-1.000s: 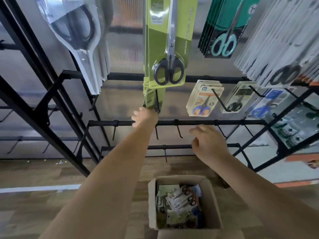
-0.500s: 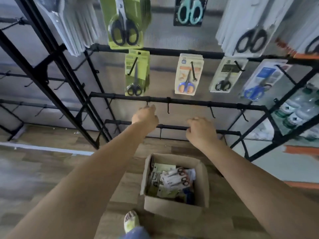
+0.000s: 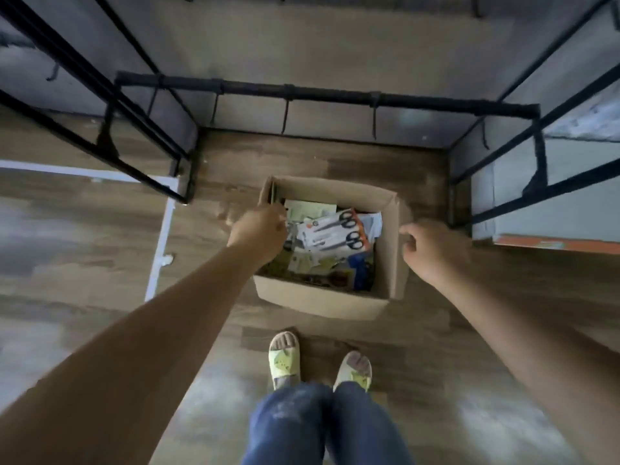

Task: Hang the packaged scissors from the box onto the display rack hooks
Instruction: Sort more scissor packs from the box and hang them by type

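Two arms extended down: left hand fingers curled into box, grip unclear; right hand loosely curled, empty, beside rim. Packaged scissors inside; rack behind.

Brown cardboard box w/ white-and-orange scissor pack, black handles; pale green cards, a blue pack under it. Black rack bars. Wood-grain floor, grey-brown, w/ white tape line. My slippers yellow-green, jeans dark blue.
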{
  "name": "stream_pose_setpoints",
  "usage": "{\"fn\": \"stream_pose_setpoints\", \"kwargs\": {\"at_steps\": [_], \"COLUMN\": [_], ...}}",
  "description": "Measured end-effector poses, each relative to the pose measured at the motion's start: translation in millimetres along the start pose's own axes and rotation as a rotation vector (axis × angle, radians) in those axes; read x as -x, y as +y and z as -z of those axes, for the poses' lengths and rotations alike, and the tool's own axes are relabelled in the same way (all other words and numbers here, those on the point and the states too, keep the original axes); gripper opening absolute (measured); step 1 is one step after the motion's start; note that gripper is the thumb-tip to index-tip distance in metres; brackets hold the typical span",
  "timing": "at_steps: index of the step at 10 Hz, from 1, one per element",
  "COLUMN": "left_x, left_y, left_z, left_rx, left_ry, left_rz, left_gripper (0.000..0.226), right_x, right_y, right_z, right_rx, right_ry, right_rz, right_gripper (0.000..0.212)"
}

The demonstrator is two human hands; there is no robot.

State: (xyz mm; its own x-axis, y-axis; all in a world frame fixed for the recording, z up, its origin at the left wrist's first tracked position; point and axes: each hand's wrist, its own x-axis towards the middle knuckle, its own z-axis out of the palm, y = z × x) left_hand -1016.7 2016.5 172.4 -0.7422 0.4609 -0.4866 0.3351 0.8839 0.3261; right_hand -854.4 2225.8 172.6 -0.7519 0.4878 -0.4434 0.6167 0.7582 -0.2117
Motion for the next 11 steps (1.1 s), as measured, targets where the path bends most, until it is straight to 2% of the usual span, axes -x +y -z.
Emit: {"fn": "stream_pose_setpoints", "kwargs": {"at_steps": [1, 2, 3, 4, 5, 6, 7, 8, 9, 11], "left_x": [-68.4, -140.0, -213.0, -278.3, -322.8, -336.1, -331.3, -323.5, -311.4, -279.8], "left_y": [-45.6, -81.0, -96.1, -92.0, -85.1, -80.4, -80.2, -86.4, -95.2, -103.3], "left_z": [-111.4, -214.2, -291.3, -335.8, -355.6, -368.6, -373.9, -375.4, -380.5, -395.3], "left_rx": [0.05, 0.028, 0.016, -0.007, 0.054, 0.033, -0.043, -0.061, -0.054, -0.012], "left_ry": [-0.131, -0.185, -0.169, -0.088, -0.035, -0.09, -0.149, -0.219, -0.26, -0.281], "left_rz": [0.049, 0.101, 0.043, -0.098, -0.122, -0.129, -0.113, -0.114, -0.163, -0.193], "left_gripper": [0.031, 0.028, 0.034, 0.045, 0.059, 0.062, 0.061, 0.077, 0.077, 0.078], "right_x": [-66.7, -121.3, -189.8, -236.2, -284.1, -304.6, -304.2, -304.4, -308.3, -309.1], "right_y": [22.5, 49.8, 83.4, 99.3, 107.0, 102.3, 99.4, 98.6, 102.2, 109.2], "right_z": [-132.0, -247.0, -358.0, -402.2, -405.4, -398.8, -399.8, -396.5, -393.5, -406.6], "right_rx": [-0.307, -0.398, -0.541, -0.504, -0.559, -0.553, -0.512, -0.481, -0.415, -0.159], "right_ry": [-0.077, -0.097, -0.09, -0.08, 0.051, 0.207, 0.186, 0.145, 0.166, 0.083], "right_rz": [-0.159, -0.335, -0.558, -0.511, -0.447, -0.389, -0.326, -0.306, -0.252, -0.121], "right_gripper": [0.025, 0.028, 0.028, 0.013, 0.015, 0.031, 0.037, 0.039, 0.035, 0.045]}}
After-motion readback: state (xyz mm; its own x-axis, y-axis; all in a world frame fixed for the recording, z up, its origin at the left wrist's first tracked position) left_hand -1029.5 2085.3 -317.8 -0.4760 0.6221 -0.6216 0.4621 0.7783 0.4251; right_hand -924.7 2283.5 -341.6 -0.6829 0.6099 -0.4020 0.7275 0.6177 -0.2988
